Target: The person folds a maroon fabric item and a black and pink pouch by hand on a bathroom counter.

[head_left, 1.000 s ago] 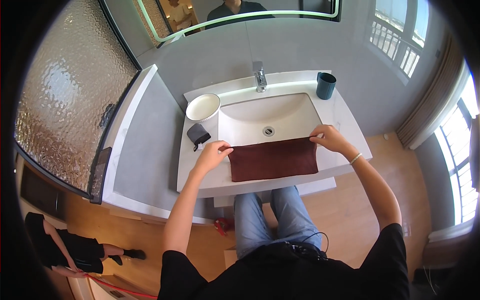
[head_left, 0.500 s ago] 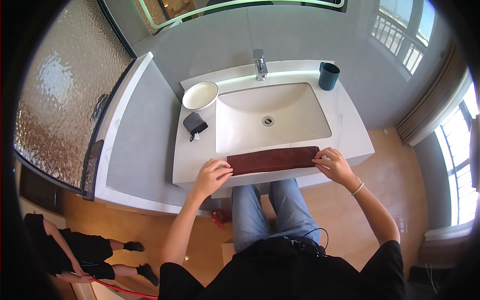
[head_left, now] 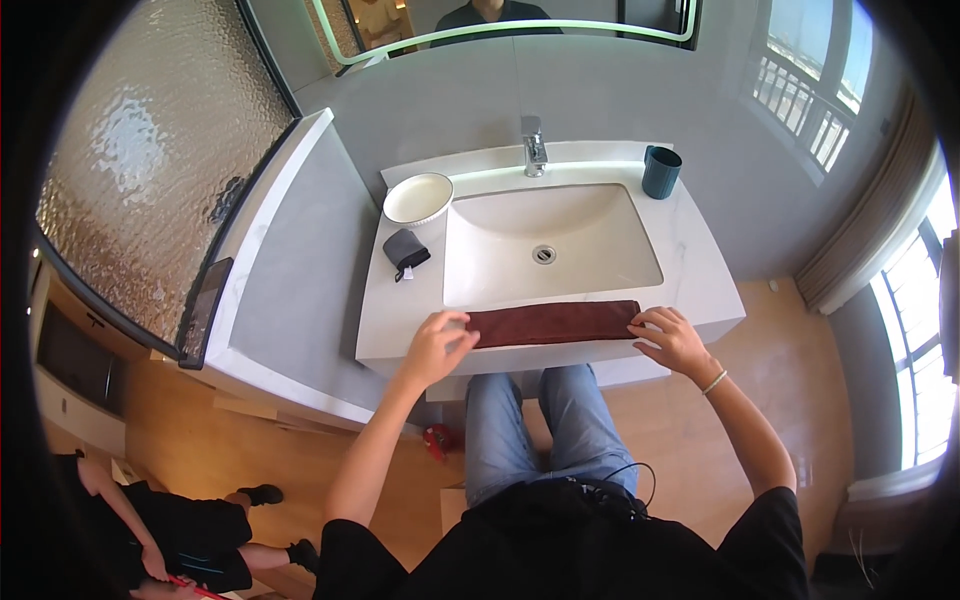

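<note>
A dark red cloth [head_left: 555,324], folded into a long flat strip, lies along the front edge of the white washbasin counter. At its left end is my left hand [head_left: 437,350], thumb and fingers apart and no grip on the fabric visible. My right hand [head_left: 672,338] pinches the strip's right end between thumb and fingers. Behind the cloth sits the white sink [head_left: 560,215] with a round metal drain [head_left: 543,255].
A chrome faucet [head_left: 534,148] stands behind the sink. On the counter [head_left: 390,325], a white bowl [head_left: 418,199] and a small dark grey cloth pouch [head_left: 405,252] are at left, a teal mug [head_left: 661,173] at back right. Another person [head_left: 170,525] is at lower left.
My left hand has loosened from the cloth's left end, its fingers spreading apart. The right hand stays at the other end. The view has tilted slightly, showing more mirror.
</note>
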### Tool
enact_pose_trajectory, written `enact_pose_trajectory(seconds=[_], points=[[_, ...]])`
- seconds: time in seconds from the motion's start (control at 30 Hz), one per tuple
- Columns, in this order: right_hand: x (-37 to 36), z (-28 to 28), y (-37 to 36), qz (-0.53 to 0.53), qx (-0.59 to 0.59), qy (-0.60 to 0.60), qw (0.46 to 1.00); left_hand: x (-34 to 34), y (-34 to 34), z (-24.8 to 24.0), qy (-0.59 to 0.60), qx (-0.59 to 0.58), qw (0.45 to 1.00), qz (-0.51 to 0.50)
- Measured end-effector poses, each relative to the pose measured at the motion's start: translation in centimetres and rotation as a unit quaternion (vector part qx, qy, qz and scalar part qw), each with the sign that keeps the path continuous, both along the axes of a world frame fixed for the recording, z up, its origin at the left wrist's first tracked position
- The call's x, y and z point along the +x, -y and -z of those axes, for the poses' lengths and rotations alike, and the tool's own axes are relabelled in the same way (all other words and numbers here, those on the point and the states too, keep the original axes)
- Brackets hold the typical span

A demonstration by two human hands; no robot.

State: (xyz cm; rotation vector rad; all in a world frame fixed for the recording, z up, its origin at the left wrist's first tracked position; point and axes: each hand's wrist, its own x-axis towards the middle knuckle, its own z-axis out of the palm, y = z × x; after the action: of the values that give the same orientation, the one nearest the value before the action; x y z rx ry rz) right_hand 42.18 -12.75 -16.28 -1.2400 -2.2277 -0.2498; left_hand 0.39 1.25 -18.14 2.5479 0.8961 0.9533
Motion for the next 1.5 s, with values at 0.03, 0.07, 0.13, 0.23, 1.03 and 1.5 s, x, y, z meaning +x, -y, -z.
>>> enact_pose_trajectory(seconds=[0.03, 0.07, 0.13, 0.23, 1.03, 1.5], points=[[0.1, 0.3, -0.1, 0.005, 0.009, 0.008, 1.000, 0.6, -0.5, 0.4, 0.052, -0.050, 0.996, -0.060], [0.2, 0.5, -0.3, 0.002, 0.013, 0.011, 1.000, 1.3, -1.0, 0.7, 0.055, -0.045, 0.995, -0.063], [0.2, 0.8, -0.6, -0.005, 0.006, -0.020, 1.000, 2.2, -2.1, 1.2, -0.028, -0.074, 0.980, -0.183], [-0.3, 1.1, -0.7, -0.006, 0.000, -0.073, 0.997, 2.1, -3.8, 2.0, -0.087, -0.092, 0.980, -0.154], [-4.7, 3.0, -2.6, -0.070, -0.027, -0.129, 0.989, 11.2, -3.7, -2.0, -0.073, -0.257, 0.963, -0.044], [-12.3, -2.0, -7.2, -0.075, -0.022, -0.055, 0.995, 9.3, -2.9, 3.3, 0.018, -0.030, 0.998, -0.054]])
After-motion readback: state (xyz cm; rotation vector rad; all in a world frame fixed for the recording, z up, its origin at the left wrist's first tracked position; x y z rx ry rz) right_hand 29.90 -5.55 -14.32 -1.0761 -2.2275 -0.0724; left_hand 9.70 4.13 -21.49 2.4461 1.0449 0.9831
